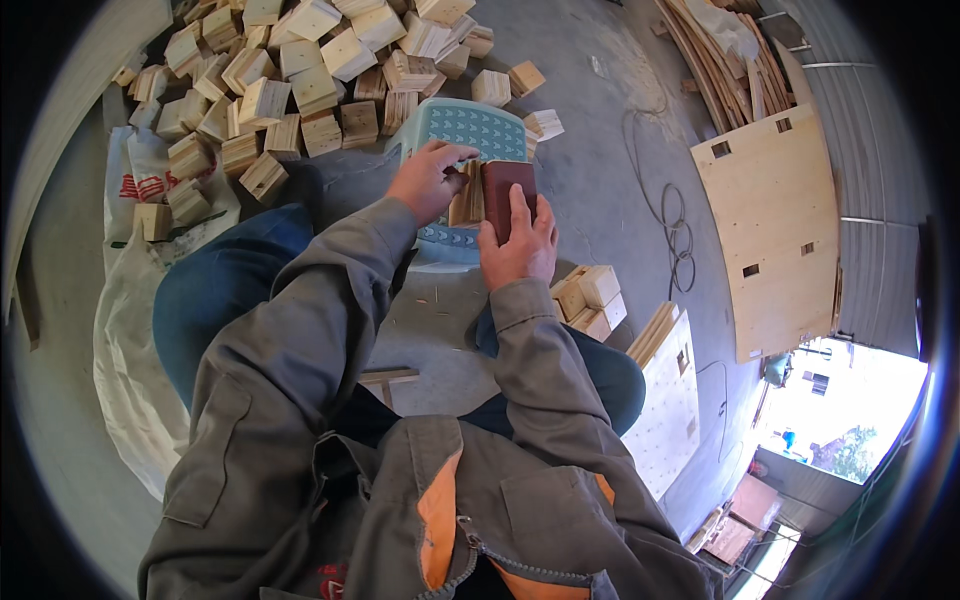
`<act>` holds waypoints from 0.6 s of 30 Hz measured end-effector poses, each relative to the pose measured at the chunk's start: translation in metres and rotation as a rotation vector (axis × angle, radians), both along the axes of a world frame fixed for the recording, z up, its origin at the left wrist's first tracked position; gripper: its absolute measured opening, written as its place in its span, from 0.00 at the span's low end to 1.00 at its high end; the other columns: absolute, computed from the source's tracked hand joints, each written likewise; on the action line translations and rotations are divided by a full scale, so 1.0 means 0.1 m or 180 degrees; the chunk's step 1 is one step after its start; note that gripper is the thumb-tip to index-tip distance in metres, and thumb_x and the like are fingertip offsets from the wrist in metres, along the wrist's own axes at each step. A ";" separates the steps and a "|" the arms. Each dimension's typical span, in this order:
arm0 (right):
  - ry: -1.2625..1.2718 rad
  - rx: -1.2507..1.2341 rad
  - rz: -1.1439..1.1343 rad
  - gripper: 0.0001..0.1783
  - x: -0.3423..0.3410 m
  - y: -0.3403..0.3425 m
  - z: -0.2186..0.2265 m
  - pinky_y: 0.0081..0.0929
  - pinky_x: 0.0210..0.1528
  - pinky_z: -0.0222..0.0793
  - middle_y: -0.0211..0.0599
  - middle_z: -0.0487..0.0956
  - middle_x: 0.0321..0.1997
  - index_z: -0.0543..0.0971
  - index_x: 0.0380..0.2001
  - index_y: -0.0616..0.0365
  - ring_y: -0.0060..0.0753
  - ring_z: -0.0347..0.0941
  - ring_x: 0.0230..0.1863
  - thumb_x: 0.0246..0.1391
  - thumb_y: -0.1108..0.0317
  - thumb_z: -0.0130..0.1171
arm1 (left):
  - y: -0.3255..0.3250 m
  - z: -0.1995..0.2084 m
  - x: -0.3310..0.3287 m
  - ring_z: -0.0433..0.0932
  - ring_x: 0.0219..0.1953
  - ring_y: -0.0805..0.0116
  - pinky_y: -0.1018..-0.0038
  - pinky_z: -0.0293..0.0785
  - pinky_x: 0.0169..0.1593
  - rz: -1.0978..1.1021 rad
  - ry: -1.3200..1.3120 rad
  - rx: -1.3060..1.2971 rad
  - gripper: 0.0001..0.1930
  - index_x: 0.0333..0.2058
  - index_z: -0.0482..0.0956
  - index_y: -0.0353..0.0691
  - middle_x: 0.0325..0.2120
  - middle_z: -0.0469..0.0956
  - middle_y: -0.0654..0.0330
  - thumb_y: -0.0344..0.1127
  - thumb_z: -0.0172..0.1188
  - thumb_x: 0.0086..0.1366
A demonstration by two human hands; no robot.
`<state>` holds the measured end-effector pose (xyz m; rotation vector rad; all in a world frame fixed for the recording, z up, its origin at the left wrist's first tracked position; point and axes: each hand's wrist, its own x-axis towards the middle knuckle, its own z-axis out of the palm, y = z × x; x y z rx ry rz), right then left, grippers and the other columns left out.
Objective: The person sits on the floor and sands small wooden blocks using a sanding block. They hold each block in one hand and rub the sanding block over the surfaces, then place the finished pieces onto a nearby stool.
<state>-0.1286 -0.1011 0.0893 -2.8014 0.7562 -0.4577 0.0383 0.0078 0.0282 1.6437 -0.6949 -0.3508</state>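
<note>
"How are your hands?"
"Apart, but near each other. My left hand (430, 184) touches the left side of the wooden block (464, 203); I can't tell whether it grips. My right hand (521, 246) is clamped on the red-brown pad (503, 184)."

"How many of each thing?"
"One pad, one stool (470, 120), one block between my hands, and a heap of blocks (318, 90) beyond, too overlapped to count."

"And that one block?"
"Pale yellow-brown, layers striping its face, on the light-blue stool, just beside the pad."
</note>
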 end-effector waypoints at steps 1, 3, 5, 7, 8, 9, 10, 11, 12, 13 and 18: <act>0.0001 -0.0007 -0.0003 0.43 0.00 0.00 -0.01 0.56 0.73 0.67 0.62 0.67 0.74 0.73 0.74 0.45 0.66 0.67 0.72 0.55 0.57 0.73 | -0.02 0.01 -0.01 0.85 0.50 0.59 0.68 0.81 0.56 0.0013 -0.0004 0.0074 0.20 0.57 0.86 0.43 0.51 0.82 0.54 0.23 0.69 0.67; 0.0002 -0.0020 -0.0006 0.43 0.01 0.01 -0.01 0.57 0.73 0.66 0.61 0.67 0.74 0.73 0.74 0.45 0.66 0.67 0.72 0.55 0.57 0.73 | -0.03 -0.02 -0.01 0.85 0.49 0.62 0.69 0.81 0.55 0.0059 -0.0022 0.0110 0.19 0.56 0.87 0.41 0.48 0.83 0.56 0.23 0.69 0.67; 0.0002 -0.0031 -0.0035 0.43 0.02 0.03 -0.01 0.57 0.73 0.66 0.61 0.68 0.74 0.73 0.74 0.45 0.66 0.67 0.72 0.55 0.57 0.73 | -0.03 -0.08 0.01 0.86 0.49 0.62 0.69 0.81 0.54 0.0135 -0.0049 0.0036 0.17 0.54 0.88 0.40 0.46 0.84 0.55 0.24 0.69 0.67; -0.0011 -0.0059 -0.0052 0.42 0.01 0.02 -0.02 0.57 0.73 0.67 0.61 0.68 0.74 0.74 0.74 0.45 0.66 0.67 0.72 0.55 0.57 0.73 | -0.04 -0.06 -0.01 0.86 0.48 0.62 0.69 0.82 0.53 0.0148 -0.0051 0.0073 0.17 0.54 0.88 0.40 0.45 0.85 0.55 0.24 0.70 0.68; -0.0019 -0.0083 -0.0044 0.42 0.00 0.00 -0.03 0.57 0.73 0.67 0.61 0.68 0.74 0.74 0.74 0.45 0.66 0.67 0.72 0.55 0.57 0.73 | -0.03 -0.06 -0.03 0.87 0.47 0.61 0.68 0.82 0.53 0.0156 -0.0052 0.0093 0.16 0.54 0.88 0.40 0.45 0.86 0.54 0.25 0.70 0.68; -0.0036 -0.0107 -0.0034 0.42 -0.01 0.00 -0.03 0.57 0.73 0.67 0.61 0.68 0.74 0.74 0.74 0.45 0.66 0.67 0.72 0.55 0.57 0.73 | -0.03 -0.05 -0.04 0.87 0.47 0.61 0.68 0.82 0.52 0.0169 -0.0075 0.0071 0.16 0.54 0.88 0.40 0.45 0.86 0.54 0.25 0.70 0.68; -0.0031 -0.0097 -0.0041 0.42 -0.01 0.00 -0.03 0.58 0.73 0.67 0.61 0.68 0.74 0.74 0.74 0.45 0.66 0.67 0.72 0.55 0.57 0.73 | -0.03 -0.05 -0.05 0.87 0.46 0.61 0.68 0.82 0.52 0.0181 -0.0098 0.0049 0.16 0.54 0.88 0.39 0.45 0.86 0.54 0.26 0.70 0.68; -0.0025 -0.0088 -0.0049 0.42 -0.01 0.00 -0.03 0.58 0.73 0.67 0.61 0.68 0.74 0.74 0.74 0.45 0.66 0.67 0.72 0.55 0.57 0.73 | -0.03 -0.05 -0.06 0.88 0.46 0.61 0.68 0.83 0.52 0.0192 -0.0120 0.0027 0.16 0.54 0.88 0.39 0.45 0.87 0.53 0.26 0.71 0.68; -0.0021 -0.0080 -0.0052 0.42 -0.01 0.01 -0.02 0.58 0.73 0.67 0.61 0.68 0.74 0.74 0.74 0.45 0.66 0.67 0.72 0.55 0.57 0.73 | -0.02 -0.05 -0.05 0.88 0.45 0.61 0.68 0.83 0.52 0.0202 -0.0066 -0.0019 0.15 0.53 0.88 0.39 0.45 0.87 0.53 0.27 0.71 0.68; -0.0017 -0.0064 -0.0054 0.42 0.00 0.01 -0.01 0.58 0.73 0.66 0.61 0.68 0.74 0.74 0.74 0.45 0.66 0.67 0.72 0.55 0.57 0.73 | -0.02 -0.05 -0.05 0.88 0.45 0.61 0.68 0.83 0.52 0.0210 -0.0012 -0.0066 0.15 0.53 0.88 0.38 0.45 0.87 0.53 0.27 0.71 0.68; -0.0036 -0.0056 -0.0030 0.42 0.02 0.02 -0.02 0.58 0.73 0.66 0.61 0.67 0.74 0.73 0.74 0.45 0.66 0.67 0.72 0.55 0.57 0.72 | -0.02 -0.12 -0.01 0.89 0.43 0.62 0.68 0.83 0.49 0.0310 -0.0087 -0.0019 0.12 0.49 0.89 0.37 0.41 0.89 0.52 0.31 0.72 0.69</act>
